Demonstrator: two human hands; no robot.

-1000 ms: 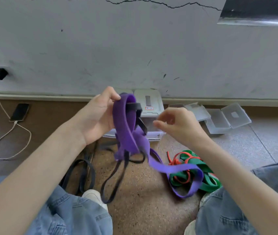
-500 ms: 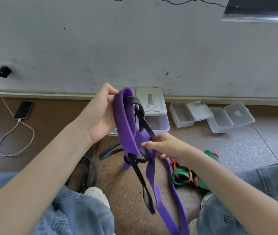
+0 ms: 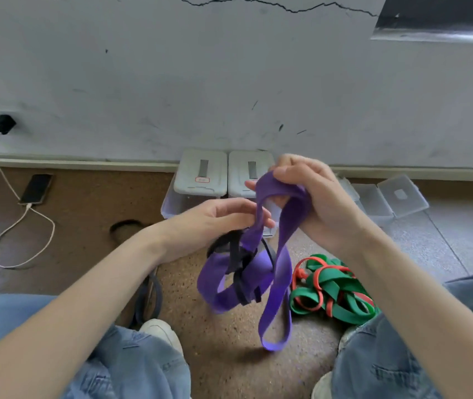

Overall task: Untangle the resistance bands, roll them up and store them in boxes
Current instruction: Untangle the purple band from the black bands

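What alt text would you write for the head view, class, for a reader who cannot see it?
Two hands hold a purple band tangled with a black band above the floor: the right hand grips its top, the left hand pinches it lower down. Green and red bands lie tangled on the floor; boxes stand by the wall.

a grey wall (image 3: 172, 82) with a long crack (image 3: 272, 5) stands behind a brown speckled floor (image 3: 85, 214).

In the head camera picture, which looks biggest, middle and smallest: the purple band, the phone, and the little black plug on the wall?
1. purple band, by far the largest, though it hangs close to the camera.
2. phone on the floor.
3. black plug on the wall, smallest; it is also farthest away, so its true size is unsure.
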